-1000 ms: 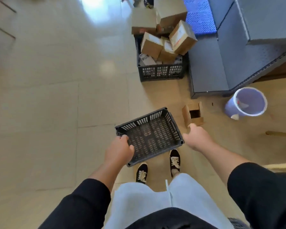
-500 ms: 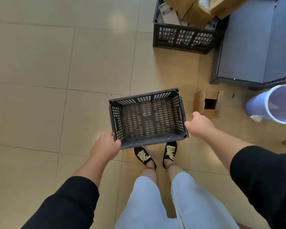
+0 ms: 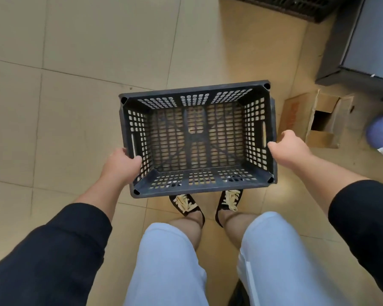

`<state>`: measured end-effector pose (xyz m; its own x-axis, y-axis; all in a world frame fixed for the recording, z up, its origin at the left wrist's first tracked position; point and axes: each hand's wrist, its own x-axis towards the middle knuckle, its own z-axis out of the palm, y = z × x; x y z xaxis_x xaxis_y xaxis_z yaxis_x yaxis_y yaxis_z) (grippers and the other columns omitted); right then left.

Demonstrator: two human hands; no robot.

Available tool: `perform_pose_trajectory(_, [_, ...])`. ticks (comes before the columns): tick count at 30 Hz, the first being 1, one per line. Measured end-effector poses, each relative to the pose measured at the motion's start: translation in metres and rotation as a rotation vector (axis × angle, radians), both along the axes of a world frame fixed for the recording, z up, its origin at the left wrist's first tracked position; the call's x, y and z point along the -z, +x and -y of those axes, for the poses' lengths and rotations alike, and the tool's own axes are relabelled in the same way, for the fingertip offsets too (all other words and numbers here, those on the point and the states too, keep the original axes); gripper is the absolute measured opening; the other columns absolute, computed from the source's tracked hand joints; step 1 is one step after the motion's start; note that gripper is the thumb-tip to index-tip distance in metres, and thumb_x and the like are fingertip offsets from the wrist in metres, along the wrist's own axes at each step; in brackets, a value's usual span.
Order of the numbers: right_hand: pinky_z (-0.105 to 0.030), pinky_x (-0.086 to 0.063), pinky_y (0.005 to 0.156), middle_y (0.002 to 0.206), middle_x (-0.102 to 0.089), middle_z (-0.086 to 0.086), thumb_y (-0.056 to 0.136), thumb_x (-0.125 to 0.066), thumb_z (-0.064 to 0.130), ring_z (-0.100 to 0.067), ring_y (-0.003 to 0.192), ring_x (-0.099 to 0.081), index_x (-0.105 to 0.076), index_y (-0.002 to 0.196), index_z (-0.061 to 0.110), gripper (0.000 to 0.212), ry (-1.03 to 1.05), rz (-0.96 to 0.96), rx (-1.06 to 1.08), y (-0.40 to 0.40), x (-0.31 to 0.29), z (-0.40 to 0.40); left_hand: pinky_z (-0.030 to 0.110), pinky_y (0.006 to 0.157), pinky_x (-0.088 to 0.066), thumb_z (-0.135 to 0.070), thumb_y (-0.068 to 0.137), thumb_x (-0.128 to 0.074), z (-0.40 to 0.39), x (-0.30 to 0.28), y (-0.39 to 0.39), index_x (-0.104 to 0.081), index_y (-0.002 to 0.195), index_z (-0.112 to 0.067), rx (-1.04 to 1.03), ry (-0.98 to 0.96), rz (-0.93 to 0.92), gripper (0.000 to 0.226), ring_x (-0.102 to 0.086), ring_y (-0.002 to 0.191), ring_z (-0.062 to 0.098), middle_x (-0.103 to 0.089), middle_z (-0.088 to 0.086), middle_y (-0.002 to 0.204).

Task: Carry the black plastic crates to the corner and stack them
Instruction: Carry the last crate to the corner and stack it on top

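Empty black crate held level above the tiled floor, just ahead of the shoes. Left hand grasps its left rim, thumb inside. Right hand clenches the right rim. Open cardboard box lies right of the crate.

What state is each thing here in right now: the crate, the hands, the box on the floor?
Black crate: empty, upright, held off the floor.
Left hand: gripping the crate's left wall.
Right hand: gripping the crate's right wall.
Cardboard box: on the floor, flaps open.
Second black crate: on the floor, mostly out of frame.
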<state>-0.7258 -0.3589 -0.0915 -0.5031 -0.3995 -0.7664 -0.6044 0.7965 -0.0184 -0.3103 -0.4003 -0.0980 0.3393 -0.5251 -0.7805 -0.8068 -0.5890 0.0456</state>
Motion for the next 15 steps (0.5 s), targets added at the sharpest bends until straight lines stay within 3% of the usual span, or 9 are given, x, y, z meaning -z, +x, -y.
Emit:
perform_pose_trajectory(2, [-0.036, -0.040, 0.070, 0.145, -0.057, -0.020, 0.107, -0.054, 0.035, -0.032, 0.104, -0.056, -0.038, 0.151, 0.008, 0.053, -0.008, -0.028, 0.033, 0.000, 0.029, 0.004, 0.059, 0.101, -0.054, -0.043, 0.096, -0.057, 0.007, 0.028, 0.007, -0.033, 0.161, -0.018, -0.076, -0.062, 0.059, 0.074, -0.059, 0.127, 0.042, -0.051, 0.018, 0.151])
perform_pose_trajectory(4, [-0.038, -0.042, 0.076, 0.150, -0.051, -0.021, 0.107, -0.055, 0.034, -0.039, 0.118, -0.059, -0.037, 0.153, 0.009, 0.055, -0.020, -0.081, 0.075, 0.001, 0.055, 0.009, 0.063, 0.104, -0.052, -0.046, 0.098, -0.057, 0.013, 0.057, 0.015, -0.030, 0.163, -0.019, -0.144, -0.096, 0.097, 0.075, -0.055, 0.133, 0.044, -0.046, 0.019, 0.156])
perform_pose_trajectory(7, [-0.046, -0.048, 0.087, 0.150, -0.051, -0.022, 0.107, -0.052, 0.028, -0.045, 0.128, -0.058, -0.036, 0.152, 0.009, 0.052, -0.045, -0.117, 0.145, 0.002, 0.086, 0.015, 0.056, 0.098, -0.057, -0.047, 0.100, -0.051, 0.018, 0.094, 0.020, -0.048, 0.146, -0.019, -0.282, -0.093, 0.016, 0.055, -0.067, 0.113, 0.039, -0.066, 0.015, 0.133])
perform_pose_trajectory(10, [-0.044, -0.046, 0.082, 0.145, -0.055, -0.020, 0.109, -0.047, 0.023, -0.044, 0.126, -0.058, -0.040, 0.148, 0.007, 0.043, -0.061, -0.108, 0.199, -0.004, 0.107, 0.018, 0.044, 0.097, -0.056, -0.037, 0.108, -0.045, 0.019, 0.119, 0.018, -0.058, 0.131, -0.015, -0.485, -0.164, -0.129, 0.034, -0.070, 0.101, 0.024, -0.074, 0.005, 0.115])
perform_pose_trajectory(12, [-0.043, -0.051, 0.084, 0.140, -0.059, -0.014, 0.109, -0.045, 0.023, -0.040, 0.123, -0.061, -0.044, 0.144, 0.009, 0.038, -0.092, -0.075, 0.240, -0.008, 0.113, 0.018, 0.045, 0.100, -0.057, -0.034, 0.109, -0.047, 0.018, 0.128, 0.020, -0.061, 0.124, -0.013, -0.556, -0.203, -0.185, 0.030, -0.069, 0.093, 0.017, -0.076, 0.000, 0.107])
perform_pose_trajectory(15, [-0.051, -0.057, 0.096, 0.131, -0.066, -0.013, 0.109, -0.049, 0.024, -0.035, 0.116, -0.068, -0.046, 0.139, 0.015, 0.032, -0.112, -0.016, 0.283, -0.011, 0.113, 0.017, 0.051, 0.101, -0.058, -0.037, 0.105, -0.053, 0.016, 0.133, 0.029, -0.063, 0.109, -0.018, -0.582, -0.206, -0.205, 0.022, -0.065, 0.083, 0.019, -0.072, -0.001, 0.093])
